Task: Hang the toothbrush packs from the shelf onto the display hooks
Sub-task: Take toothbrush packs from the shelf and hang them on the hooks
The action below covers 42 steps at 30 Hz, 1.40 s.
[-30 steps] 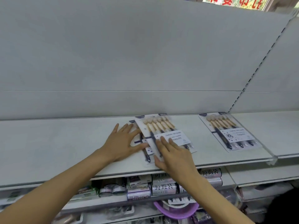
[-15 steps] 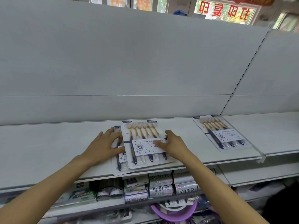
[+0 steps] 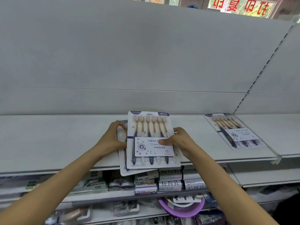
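Observation:
A stack of toothbrush packs (image 3: 151, 127) sits at the front edge of the white shelf (image 3: 48, 143), overhanging it toward me. The top pack shows several gold-and-navy brushes and a white label. My left hand (image 3: 112, 138) grips the stack's left edge. My right hand (image 3: 178, 140) holds the right edge with the thumb pressed on the label. The top pack is tilted up off the lower pack (image 3: 125, 169). Another toothbrush pack (image 3: 233, 132) lies flat on the shelf to the right. No display hooks are in view.
A plain grey back panel (image 3: 129, 54) rises behind the shelf, with a slotted upright (image 3: 259, 70) at the right. Below are shelves with rolled bag packs (image 3: 172, 184), small boxes and a purple basin (image 3: 181, 208).
Both hands have slid the stack toward me to the shelf's front edge, squared it up and closed on its sides. The top pack has tilted up.

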Motion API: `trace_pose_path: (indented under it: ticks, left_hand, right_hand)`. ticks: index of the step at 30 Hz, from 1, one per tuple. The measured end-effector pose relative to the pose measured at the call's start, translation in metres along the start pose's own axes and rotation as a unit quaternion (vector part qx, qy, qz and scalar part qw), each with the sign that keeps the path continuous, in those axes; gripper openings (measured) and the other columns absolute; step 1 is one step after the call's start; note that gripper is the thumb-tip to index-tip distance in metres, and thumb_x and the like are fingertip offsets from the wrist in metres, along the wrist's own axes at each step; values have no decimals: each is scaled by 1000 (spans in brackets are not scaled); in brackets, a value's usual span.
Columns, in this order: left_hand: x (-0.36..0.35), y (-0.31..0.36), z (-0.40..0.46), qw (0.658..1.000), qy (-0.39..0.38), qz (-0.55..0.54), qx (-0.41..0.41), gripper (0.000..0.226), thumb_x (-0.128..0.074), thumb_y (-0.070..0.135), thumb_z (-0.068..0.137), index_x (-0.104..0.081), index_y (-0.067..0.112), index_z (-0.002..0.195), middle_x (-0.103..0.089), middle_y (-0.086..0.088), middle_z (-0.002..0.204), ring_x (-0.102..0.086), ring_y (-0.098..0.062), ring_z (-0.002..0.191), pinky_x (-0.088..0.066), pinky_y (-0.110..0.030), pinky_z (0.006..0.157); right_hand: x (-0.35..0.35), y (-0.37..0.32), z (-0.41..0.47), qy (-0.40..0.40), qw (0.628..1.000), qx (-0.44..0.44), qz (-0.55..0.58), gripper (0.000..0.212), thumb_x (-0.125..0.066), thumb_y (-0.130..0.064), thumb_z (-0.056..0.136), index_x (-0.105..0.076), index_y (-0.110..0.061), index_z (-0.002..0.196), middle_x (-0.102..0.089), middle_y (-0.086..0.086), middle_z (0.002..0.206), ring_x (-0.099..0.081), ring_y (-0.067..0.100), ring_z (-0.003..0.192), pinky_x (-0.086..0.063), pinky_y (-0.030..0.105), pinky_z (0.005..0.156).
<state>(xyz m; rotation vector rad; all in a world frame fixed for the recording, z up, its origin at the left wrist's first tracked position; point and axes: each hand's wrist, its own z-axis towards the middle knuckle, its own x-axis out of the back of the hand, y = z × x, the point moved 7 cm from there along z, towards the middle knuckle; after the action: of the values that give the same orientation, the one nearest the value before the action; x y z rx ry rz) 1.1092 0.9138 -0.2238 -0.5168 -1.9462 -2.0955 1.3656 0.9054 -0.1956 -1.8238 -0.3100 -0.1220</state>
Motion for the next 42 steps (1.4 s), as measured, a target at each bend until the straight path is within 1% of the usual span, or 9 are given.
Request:
trace_pose_path:
  ticks: [4,9,11,13,16,20,28,36,42]
  left_hand:
    - [7,6,-9,988,85,-131,11,79,-92,5,58,-52,37,118,-51,11,132,-59,-24,113,-60,-36,72]
    - [24,-3,-22,955,144,-251,63,131,-93,-4,51,-22,46,149,-42,3,138,-58,-23,114,-59,-46,82]
    - [35,-7,-25,945,146,-280,79,120,-88,-10,55,-29,29,152,-54,-3,133,-62,-25,114,-58,-39,78]
    - [48,-7,-28,955,135,-255,74,87,-87,-7,61,-53,19,136,-69,-9,120,-68,-27,106,-59,-37,75]
    - [73,-10,-36,964,131,-219,78,55,-81,9,77,-56,25,124,-74,-6,105,-72,-25,94,-61,-41,68]
    - [122,-18,-46,968,134,-204,55,54,-80,16,81,-52,32,123,-75,-5,102,-73,-24,91,-61,-43,68]
    - [246,-36,-90,971,135,-196,4,30,-77,11,83,-68,16,111,-77,-3,98,-74,-21,91,-58,-34,75]
    - [357,-71,-151,970,148,-195,-4,31,-77,11,83,-66,17,111,-77,-5,100,-73,-22,95,-56,-41,88]
    - [412,-91,-206,962,198,-186,-21,27,-75,7,84,-66,22,104,-75,8,94,-71,-7,88,-55,-24,81]
  right_hand:
    - [-1,-4,-1,25,999,14,39,33,-81,9,71,-60,-8,91,-74,9,87,-74,23,79,-59,32,62]
    - [-6,0,-3,65,990,18,122,51,-82,0,74,-54,-5,116,-73,12,106,-73,26,92,-58,32,67]
    - [-11,-5,-6,83,987,34,131,45,-80,-2,77,-56,-4,115,-73,13,106,-72,25,90,-55,28,64]
    - [-19,-13,-9,99,986,53,123,38,-78,-4,80,-58,-4,112,-72,15,105,-71,25,89,-53,28,64]
    - [-38,-24,-14,101,984,68,131,35,-78,-5,80,-60,-5,111,-73,18,104,-72,31,91,-56,34,68]
    - [-78,-42,-27,94,983,84,133,36,-79,-5,81,-59,-5,111,-75,17,99,-75,31,85,-56,36,67]
    - [-187,-85,-66,73,971,165,153,38,-74,6,79,-65,-1,115,-75,18,105,-73,31,95,-59,40,83]
    - [-295,-118,-118,75,964,208,146,31,-73,7,80,-68,1,110,-76,14,98,-74,23,85,-58,28,70]
    - [-354,-129,-148,45,963,230,135,25,-70,8,82,-68,0,105,-76,3,82,-73,15,74,-56,22,62]
